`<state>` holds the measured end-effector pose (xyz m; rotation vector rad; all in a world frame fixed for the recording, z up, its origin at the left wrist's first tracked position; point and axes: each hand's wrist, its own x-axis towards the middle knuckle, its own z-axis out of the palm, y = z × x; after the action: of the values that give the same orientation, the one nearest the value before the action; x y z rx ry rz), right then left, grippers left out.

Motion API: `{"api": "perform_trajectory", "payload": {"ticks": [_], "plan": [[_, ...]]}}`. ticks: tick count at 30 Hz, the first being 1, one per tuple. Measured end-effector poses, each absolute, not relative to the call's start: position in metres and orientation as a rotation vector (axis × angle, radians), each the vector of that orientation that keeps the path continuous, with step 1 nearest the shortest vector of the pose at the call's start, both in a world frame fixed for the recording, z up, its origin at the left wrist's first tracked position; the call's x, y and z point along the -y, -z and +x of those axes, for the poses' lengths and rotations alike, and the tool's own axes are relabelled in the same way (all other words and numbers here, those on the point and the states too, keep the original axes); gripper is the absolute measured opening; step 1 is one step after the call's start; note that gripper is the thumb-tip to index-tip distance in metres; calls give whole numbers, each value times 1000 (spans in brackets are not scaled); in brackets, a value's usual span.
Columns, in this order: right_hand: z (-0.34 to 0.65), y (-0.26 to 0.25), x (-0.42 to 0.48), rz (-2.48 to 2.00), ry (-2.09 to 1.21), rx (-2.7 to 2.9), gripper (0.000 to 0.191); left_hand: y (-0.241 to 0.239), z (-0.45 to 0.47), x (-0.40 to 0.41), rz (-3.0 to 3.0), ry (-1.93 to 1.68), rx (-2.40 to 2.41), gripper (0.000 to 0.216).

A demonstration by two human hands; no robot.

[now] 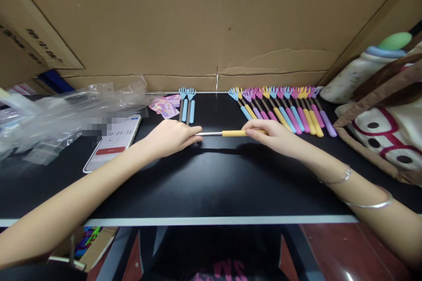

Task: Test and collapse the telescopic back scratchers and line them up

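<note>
A back scratcher (227, 133) with a yellow handle and a silver metal rod lies level between my hands, just above the black table. My left hand (174, 137) is closed around its rod end and hides the tip. Fingers of my right hand (268, 134) pinch the yellow handle. Beyond my right hand, a row of back scratchers (290, 109) in blue, yellow, pink and purple lies with the claw heads toward the cardboard. Behind my left hand are two blue back scratchers (188, 107), side by side.
Small printed cards (165, 106) lie left of the blue pair. A phone (114, 142) showing a timer and clear plastic bags (75, 105) are at the left. At the right stand a white bottle (359, 74) and a cloth bag (385, 127). A cardboard wall (198, 22) closes the back.
</note>
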<state>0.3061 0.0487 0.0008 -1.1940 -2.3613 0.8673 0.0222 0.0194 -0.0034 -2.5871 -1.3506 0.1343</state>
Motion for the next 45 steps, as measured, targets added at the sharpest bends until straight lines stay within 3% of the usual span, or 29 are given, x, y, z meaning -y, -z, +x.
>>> {"api": "perform_trajectory", "payload": {"ticks": [11, 19, 28, 45], "plan": [[306, -2, -46, -1175, -731, 2403, 34, 4, 23, -19, -2591, -90, 1353, 40], [306, -3, -40, -1222, -438, 2516, 32, 2, 26, -17, -2569, -127, 1376, 40], [305, -2, -39, -1232, -305, 2569, 21, 1, 27, -17, -2524, -103, 1389, 39], [313, -6, -43, -1215, 66, 2507, 24, 0, 19, -17, -2469, 50, 1328, 42]]}}
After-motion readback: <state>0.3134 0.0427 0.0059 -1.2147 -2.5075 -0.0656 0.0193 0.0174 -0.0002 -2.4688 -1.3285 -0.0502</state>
